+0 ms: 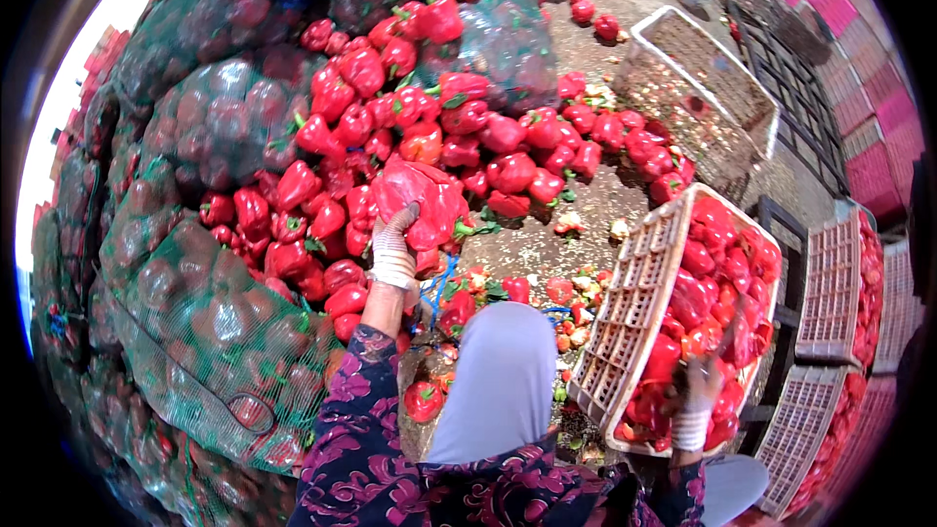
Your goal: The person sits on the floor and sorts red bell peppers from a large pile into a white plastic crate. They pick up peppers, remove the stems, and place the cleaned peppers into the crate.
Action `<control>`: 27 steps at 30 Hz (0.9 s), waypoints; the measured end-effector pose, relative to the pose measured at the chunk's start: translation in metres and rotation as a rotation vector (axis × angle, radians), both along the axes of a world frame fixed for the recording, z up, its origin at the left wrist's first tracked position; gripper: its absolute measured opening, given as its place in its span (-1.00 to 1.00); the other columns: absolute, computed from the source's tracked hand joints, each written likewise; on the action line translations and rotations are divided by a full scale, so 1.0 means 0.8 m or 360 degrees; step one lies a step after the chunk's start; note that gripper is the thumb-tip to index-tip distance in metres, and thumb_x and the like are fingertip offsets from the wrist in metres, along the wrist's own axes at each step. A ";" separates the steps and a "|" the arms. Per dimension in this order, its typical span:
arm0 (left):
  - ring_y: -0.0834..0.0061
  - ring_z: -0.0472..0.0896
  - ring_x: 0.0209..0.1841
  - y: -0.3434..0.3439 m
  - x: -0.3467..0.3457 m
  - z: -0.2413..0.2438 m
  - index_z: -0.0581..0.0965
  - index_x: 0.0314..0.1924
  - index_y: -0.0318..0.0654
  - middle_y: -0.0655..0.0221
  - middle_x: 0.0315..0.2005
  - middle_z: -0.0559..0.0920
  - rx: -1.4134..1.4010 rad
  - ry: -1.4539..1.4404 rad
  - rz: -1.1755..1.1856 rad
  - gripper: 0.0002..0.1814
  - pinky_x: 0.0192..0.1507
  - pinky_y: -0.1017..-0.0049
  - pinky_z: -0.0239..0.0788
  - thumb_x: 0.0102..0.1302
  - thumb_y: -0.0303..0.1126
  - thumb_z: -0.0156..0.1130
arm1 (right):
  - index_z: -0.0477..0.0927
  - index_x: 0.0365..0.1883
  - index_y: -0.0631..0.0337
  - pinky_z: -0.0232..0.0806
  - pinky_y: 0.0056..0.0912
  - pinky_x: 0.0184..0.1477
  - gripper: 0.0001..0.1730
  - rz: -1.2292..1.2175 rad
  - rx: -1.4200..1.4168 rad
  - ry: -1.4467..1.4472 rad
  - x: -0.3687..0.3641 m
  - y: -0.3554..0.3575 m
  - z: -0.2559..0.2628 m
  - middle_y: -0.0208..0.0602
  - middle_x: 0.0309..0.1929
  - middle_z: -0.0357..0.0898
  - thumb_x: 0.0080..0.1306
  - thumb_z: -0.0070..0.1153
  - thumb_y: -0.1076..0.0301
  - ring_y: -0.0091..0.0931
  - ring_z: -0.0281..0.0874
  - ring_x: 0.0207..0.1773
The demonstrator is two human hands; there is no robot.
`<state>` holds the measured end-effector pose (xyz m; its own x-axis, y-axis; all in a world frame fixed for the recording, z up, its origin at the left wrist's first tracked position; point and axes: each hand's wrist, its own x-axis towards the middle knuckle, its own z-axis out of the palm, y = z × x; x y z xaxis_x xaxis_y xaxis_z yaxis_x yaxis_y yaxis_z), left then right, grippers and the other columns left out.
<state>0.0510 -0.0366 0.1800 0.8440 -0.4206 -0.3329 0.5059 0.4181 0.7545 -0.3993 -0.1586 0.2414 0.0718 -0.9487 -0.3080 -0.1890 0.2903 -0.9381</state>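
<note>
My gloved left hand (394, 245) grips a red bell pepper (421, 197), or possibly two pressed together, with the thumb on top. Under and beyond it spreads a heap of loose red bell peppers (351, 139), some with green stems and leaves. My gloved right hand (699, 388) is over a plastic crate (637, 307) on my right, close to the red peppers (703, 285) that fill it. Motion blurs this hand. A narrow, blurred shape extends from its fingers, and I cannot make out what it is or whether the hand holds it.
Green mesh sacks of peppers (219, 329) are piled along the left. An empty-looking, dirty crate (703, 88) stands at the upper right. Filled crates (834, 293) line the right side beside a dark metal frame (794, 102). Cut pepper scraps (578, 293) and seeds litter the floor.
</note>
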 end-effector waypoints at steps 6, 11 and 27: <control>0.34 0.59 -0.16 -0.041 -0.075 0.109 0.44 0.02 -0.27 0.33 -0.19 0.60 -0.0113 -0.0106 -0.0360 -0.51 -0.02 0.36 0.45 0.01 -0.55 0.28 | 0.51 -0.10 0.29 0.35 -0.58 -0.46 -0.74 0.0656 -0.0118 -0.0174 0.127 0.007 0.035 -0.32 -0.35 0.56 0.26 0.07 0.39 -0.60 0.47 -0.40; 0.34 0.60 -0.18 -0.089 -0.148 0.123 0.45 -0.01 -0.26 0.33 -0.23 0.60 -0.0016 -0.0203 -0.0570 -0.54 -0.06 0.34 0.49 0.03 -0.55 0.27 | 0.46 0.02 0.19 0.41 -0.30 -0.10 -0.58 0.0833 -0.1025 0.0144 0.172 0.000 0.053 -0.10 -0.09 0.54 0.20 0.14 0.27 -0.30 0.54 -0.06; 0.21 0.62 -0.27 -0.093 -0.237 0.028 0.44 -0.04 -0.29 0.15 -0.22 0.60 0.0082 0.0735 -0.0666 -0.56 -0.26 0.28 0.56 0.01 -0.49 0.28 | 0.47 -0.23 0.18 0.13 -0.59 -0.72 -0.77 0.0885 0.0263 -0.0285 0.119 0.027 -0.015 -0.47 -0.66 0.37 0.31 0.03 0.20 -0.69 0.28 -0.72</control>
